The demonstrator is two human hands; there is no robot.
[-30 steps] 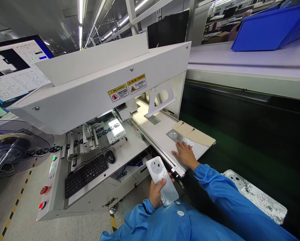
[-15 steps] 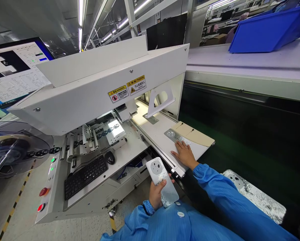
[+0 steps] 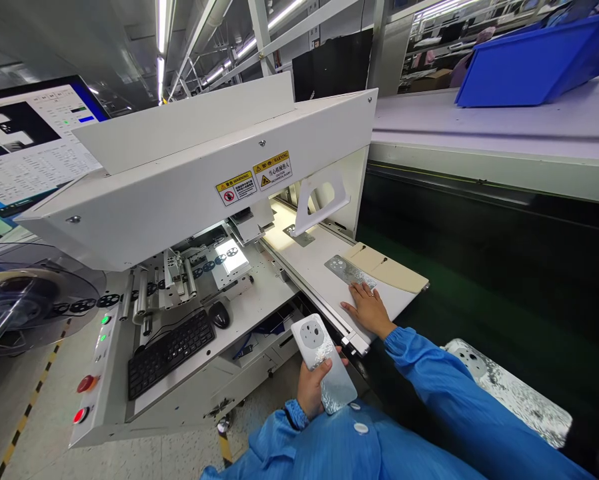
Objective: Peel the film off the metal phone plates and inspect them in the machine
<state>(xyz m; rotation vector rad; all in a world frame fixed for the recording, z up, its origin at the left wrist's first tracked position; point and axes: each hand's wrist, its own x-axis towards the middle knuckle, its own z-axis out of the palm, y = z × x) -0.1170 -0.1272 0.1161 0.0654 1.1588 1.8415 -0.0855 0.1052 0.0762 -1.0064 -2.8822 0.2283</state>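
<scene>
My left hand (image 3: 313,388) grips a silver phone back cover (image 3: 335,381) with a round camera area at its upper end, held tilted in front of my body. My right hand (image 3: 369,309) lies flat with fingers stretched on the white conveyor (image 3: 324,283). Its fingertips are at the near end of a second phone back cover (image 3: 343,268), which lies on the belt beside a beige guide plate (image 3: 392,265). Farther along the belt, a third cover (image 3: 299,235) lies under the clear-cut white bracket (image 3: 324,200).
The white machine hood (image 3: 199,200) overhangs the belt. A keyboard (image 3: 172,353) and mouse (image 3: 219,314) sit on its deck, beside a reel (image 3: 19,300) with a strip of black round parts. Another silver cover (image 3: 519,393) lies on the dark conveyor (image 3: 479,267) at right. A blue bin (image 3: 534,63) stands on the shelf.
The covers on the white conveyor have shifted slightly away, toward the machine. My hands have stayed almost in place, the left still holding its cover.
</scene>
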